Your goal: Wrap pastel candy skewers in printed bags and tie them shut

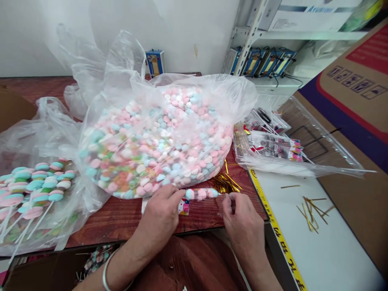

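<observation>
Marshmallow skewer (201, 194): level between my hands
My left hand (163, 210): pinching one end
My right hand (242, 214): pinching the narrow tip
Gold twist ties (226, 184): just beyond

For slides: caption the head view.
Left hand and right hand at either end of a pastel candy stick, before a filled bag.

Candy stick (201, 194): blue, pink and whitish pieces lined up | held nearly level over the tabletop (115, 218), near its front edge | left end covered by left fingers (177, 197) | narrow right tip held at right fingers (229, 201)
</observation>
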Available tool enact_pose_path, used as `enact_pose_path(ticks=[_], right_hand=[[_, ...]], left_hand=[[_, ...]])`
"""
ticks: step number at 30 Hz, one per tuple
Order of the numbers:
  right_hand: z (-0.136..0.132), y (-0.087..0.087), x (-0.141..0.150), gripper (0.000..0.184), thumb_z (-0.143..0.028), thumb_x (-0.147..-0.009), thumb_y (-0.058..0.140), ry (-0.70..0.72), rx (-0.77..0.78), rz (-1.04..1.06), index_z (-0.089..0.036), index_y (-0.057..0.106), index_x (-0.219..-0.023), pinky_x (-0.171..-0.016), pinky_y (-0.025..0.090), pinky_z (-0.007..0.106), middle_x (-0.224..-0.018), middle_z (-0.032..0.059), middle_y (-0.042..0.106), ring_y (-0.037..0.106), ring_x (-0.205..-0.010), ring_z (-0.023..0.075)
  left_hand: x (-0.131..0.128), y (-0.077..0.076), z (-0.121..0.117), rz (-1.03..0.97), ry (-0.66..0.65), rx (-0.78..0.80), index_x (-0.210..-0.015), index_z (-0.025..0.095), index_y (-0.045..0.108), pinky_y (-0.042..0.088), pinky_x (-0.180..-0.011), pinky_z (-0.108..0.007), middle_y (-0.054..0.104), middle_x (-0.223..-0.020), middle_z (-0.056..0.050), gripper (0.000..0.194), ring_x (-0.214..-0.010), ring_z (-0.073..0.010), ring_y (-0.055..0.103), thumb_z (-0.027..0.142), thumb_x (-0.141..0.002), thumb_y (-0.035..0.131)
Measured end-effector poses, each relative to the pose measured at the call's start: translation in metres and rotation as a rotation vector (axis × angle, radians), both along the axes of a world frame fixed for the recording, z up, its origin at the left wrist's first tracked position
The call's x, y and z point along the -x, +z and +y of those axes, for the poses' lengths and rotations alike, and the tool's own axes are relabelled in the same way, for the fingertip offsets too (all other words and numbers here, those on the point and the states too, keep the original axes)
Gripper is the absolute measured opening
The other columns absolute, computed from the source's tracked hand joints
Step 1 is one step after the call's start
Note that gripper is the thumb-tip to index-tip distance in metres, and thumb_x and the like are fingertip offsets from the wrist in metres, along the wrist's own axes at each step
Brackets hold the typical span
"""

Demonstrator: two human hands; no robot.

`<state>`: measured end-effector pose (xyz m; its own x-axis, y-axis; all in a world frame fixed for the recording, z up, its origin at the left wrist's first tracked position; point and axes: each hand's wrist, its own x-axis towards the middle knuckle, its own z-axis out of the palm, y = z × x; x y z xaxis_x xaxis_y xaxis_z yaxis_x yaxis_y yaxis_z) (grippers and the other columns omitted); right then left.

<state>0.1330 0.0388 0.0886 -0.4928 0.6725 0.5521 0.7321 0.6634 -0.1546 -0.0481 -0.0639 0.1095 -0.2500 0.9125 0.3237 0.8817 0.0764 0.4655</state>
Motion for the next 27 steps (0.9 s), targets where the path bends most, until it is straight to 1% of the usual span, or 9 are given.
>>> enact_pose_path(ticks=[3, 5, 7, 12, 17, 20, 22, 24, 27], right_hand=[[-0.011, 0.012, 0.008, 0.025, -0.020, -0.102, 0.045, 0.089, -0.025, -0.038, -0.021, 0.049, -0.077, -0.052, 0.033, 0.027, -0.067, 0.0008, 0.053, 0.054, -0.056, 0.0147], [-0.019, 0.014, 0.016, 0.027, -0.019, -0.102, 0.044, 0.142, -0.019, -0.058, -0.021, 0.048, -0.075, -0.050, 0.032, 0.028, -0.064, -0.0003, 0.049, 0.051, -0.054, 0.0142], [-0.025, 0.012, 0.022, 0.029, -0.018, -0.102, 0.041, 0.172, -0.012, -0.058, -0.022, 0.048, -0.074, -0.050, 0.031, 0.028, -0.064, -0.0005, 0.048, 0.049, -0.052, 0.0142], [-0.029, 0.006, 0.027, 0.029, -0.016, -0.102, 0.040, 0.210, 0.027, -0.030, -0.021, 0.048, -0.075, -0.050, 0.032, 0.028, -0.065, -0.0003, 0.048, 0.050, -0.053, 0.0144], [-0.032, 0.007, 0.027, 0.027, -0.014, -0.102, 0.039, 0.258, 0.067, 0.008, -0.021, 0.050, -0.078, -0.051, 0.034, 0.028, -0.066, 0.0002, 0.051, 0.052, -0.054, 0.0142], [-0.031, 0.008, 0.028, 0.026, -0.015, -0.102, 0.041, 0.246, 0.078, 0.026, -0.021, 0.051, -0.078, -0.050, 0.033, 0.028, -0.066, 0.0003, 0.051, 0.051, -0.054, 0.0144], [-0.030, 0.008, 0.030, 0.027, -0.016, -0.102, 0.041, 0.225, 0.092, 0.046, -0.022, 0.050, -0.077, -0.050, 0.033, 0.027, -0.065, 0.0003, 0.052, 0.052, -0.054, 0.0144], [-0.029, 0.007, 0.032, 0.028, -0.017, -0.102, 0.041, 0.205, 0.113, 0.098, -0.023, 0.050, -0.076, -0.049, 0.034, 0.027, -0.065, 0.0004, 0.054, 0.053, -0.055, 0.0145], [-0.026, 0.005, 0.035, 0.022, -0.020, -0.100, 0.045, 0.190, 0.198, 0.267, -0.022, 0.053, -0.079, -0.051, 0.038, 0.026, -0.066, 0.0008, 0.059, 0.057, -0.056, 0.0142]], left_hand=[[-0.013, -0.002, 0.011, 0.116, -0.070, 0.016, -0.095, 0.015, 0.068, 0.047, -0.067, -0.032, 0.061, -0.081, -0.007, 0.029, -0.075, -0.0207, 0.057, 0.006, -0.094, 0.041], [-0.020, -0.002, 0.016, 0.160, -0.082, -0.011, -0.094, 0.016, 0.066, 0.045, -0.065, -0.031, 0.060, -0.079, -0.005, 0.025, -0.071, -0.0199, 0.055, 0.008, -0.095, 0.042], [-0.024, -0.002, 0.018, 0.173, -0.077, -0.062, -0.099, 0.016, 0.064, 0.044, -0.064, -0.030, 0.059, -0.079, -0.005, 0.023, -0.070, -0.0191, 0.054, 0.009, -0.096, 0.042], [-0.023, -0.005, 0.018, 0.161, -0.088, -0.158, -0.123, 0.016, 0.059, 0.043, -0.064, -0.028, 0.060, -0.078, -0.004, 0.030, -0.071, -0.0173, 0.056, 0.012, -0.099, 0.041], [-0.021, -0.010, 0.016, 0.122, -0.092, -0.176, -0.130, 0.017, 0.058, 0.046, -0.067, -0.027, 0.063, -0.081, -0.005, 0.033, -0.074, -0.0174, 0.060, 0.017, -0.100, 0.042], [-0.020, -0.013, 0.017, 0.074, -0.104, -0.183, -0.124, 0.017, 0.062, 0.049, -0.070, -0.028, 0.067, -0.085, -0.008, 0.031, -0.078, -0.0183, 0.062, 0.017, -0.099, 0.045], [-0.020, -0.013, 0.019, -0.011, -0.097, -0.205, -0.119, 0.018, 0.066, 0.050, -0.075, -0.029, 0.070, -0.092, -0.009, 0.029, -0.084, -0.0191, 0.064, 0.015, -0.097, 0.047], [-0.021, -0.010, 0.022, -0.179, -0.060, -0.229, -0.113, 0.020, 0.070, 0.051, -0.079, -0.029, 0.071, -0.095, -0.009, 0.029, -0.088, -0.0194, 0.065, 0.013, -0.095, 0.048], [-0.023, -0.005, 0.029, -0.651, 0.065, -0.176, -0.094, 0.019, 0.074, 0.049, -0.073, -0.028, 0.070, -0.085, -0.005, 0.016, -0.079, -0.0178, 0.063, 0.016, -0.089, 0.058]])
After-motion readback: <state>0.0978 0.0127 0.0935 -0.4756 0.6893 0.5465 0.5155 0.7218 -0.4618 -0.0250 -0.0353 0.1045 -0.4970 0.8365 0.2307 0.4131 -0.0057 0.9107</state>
